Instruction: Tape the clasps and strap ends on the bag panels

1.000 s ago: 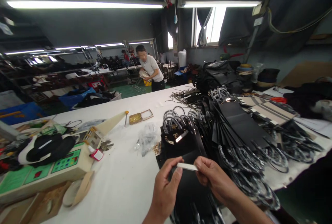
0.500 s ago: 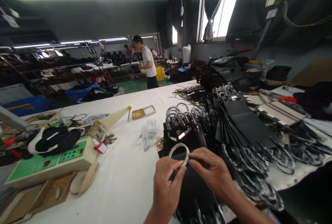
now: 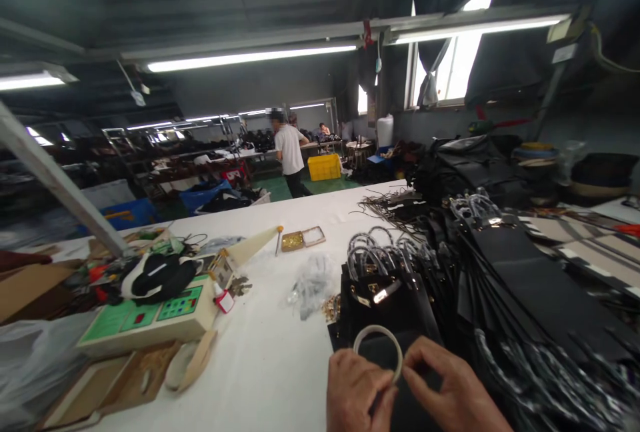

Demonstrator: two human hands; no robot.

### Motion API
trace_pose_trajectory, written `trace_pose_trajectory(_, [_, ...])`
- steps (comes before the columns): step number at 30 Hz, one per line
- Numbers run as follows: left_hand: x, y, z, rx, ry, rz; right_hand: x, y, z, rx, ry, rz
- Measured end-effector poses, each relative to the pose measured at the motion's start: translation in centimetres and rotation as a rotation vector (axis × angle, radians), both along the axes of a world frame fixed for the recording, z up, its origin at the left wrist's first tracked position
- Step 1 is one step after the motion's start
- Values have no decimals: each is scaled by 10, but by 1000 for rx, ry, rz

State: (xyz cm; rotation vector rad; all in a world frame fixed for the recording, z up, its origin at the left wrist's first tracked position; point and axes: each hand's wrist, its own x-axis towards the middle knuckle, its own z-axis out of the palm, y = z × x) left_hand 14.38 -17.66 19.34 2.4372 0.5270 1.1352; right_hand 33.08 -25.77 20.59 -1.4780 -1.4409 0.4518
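At the bottom of the head view, the left hand (image 3: 357,389) has its thumb and fingers clamped on the lower rim of a pale ring (image 3: 399,357), a narrow band much like a roll of tape. The ring rises up and away from that grip, its round hole turned towards the camera, its outline leaning from upper left to lower right; being a ring, it has no real long axis. The right hand (image 3: 453,385) comes in from the other side, thumb and forefinger nearly together at the ring's right edge; whether they pinch the band or only stand beside it, I cannot tell. So the ring lies between the hands, with the left owning the hold and the right close against the outer edge. Just beyond it is a black bag (image 3: 417,295) with metal fittings, topped by plastic-wrapped handles (image 3: 371,255). Left of the bag, on the white table (image 3: 270,352), are small gold-coloured pieces (image 3: 330,309) and crumpled clear plastic (image 3: 313,282). Farther left stands a machine with a green panel (image 3: 145,319), well apart from both hands.
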Motion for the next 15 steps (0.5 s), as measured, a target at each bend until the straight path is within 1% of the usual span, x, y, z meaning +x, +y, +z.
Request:
trace_pose_trajectory(2, [-1, -3, -3, -43, 22, -8, 0, -2, -1, -30, -1, 6])
trace_pose_trajectory(6, [2, -17, 4, -241, 33, 110, -3, -12, 10, -141, 28, 10])
trace_pose_trajectory(9, [6, -21, 7, -375, -1, 140, -3, -15, 19, -185, 48, 9])
trace_pose_trajectory(12, [8, -21, 2, -459, -16, 137, -2, -15, 21, -211, 59, 13])
trace_pose_trajectory(15, [10, -22, 0, -480, 78, 58, 0, -16, 19, -206, 58, 29])
